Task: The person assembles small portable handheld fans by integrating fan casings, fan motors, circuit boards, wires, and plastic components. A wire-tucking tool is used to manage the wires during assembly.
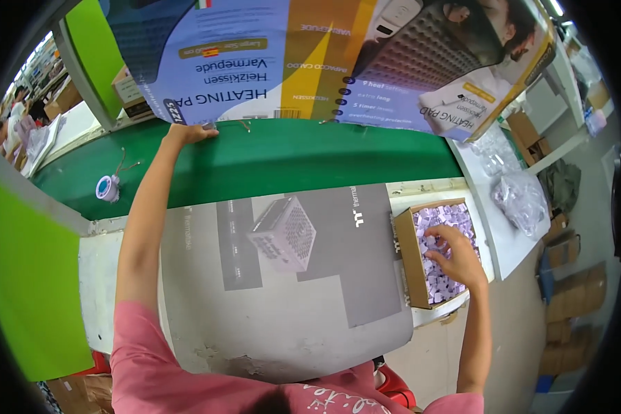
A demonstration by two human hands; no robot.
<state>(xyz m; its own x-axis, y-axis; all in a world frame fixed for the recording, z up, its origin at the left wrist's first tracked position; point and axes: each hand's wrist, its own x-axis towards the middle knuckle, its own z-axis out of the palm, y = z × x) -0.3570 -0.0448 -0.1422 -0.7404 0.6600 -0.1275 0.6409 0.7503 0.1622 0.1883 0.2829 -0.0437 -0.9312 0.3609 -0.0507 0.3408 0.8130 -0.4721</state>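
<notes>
A large printed heating pad carton point(317, 62), blue, yellow and dark, spans the far side with its print upside down. My left hand point(190, 132) reaches out to its lower left edge. The fingers there are closed at that edge, with a small shiny bit by the fingertips that is too small to name. On the right, an open brown cardboard box point(412, 265) is filled with many small pale lilac pieces point(443, 279). Over these pieces hovers my right hand point(455, 259), its thumb and forefinger curved and apart, with nothing visible between them.
A green belt point(310, 155) crosses beyond the grey printed sheet point(283, 303) on the worktable. A white and blue roll point(107, 188) lies on the belt at left. Clear plastic bags point(521, 200) rest on a white side shelf. A green panel point(31, 276) stands at left.
</notes>
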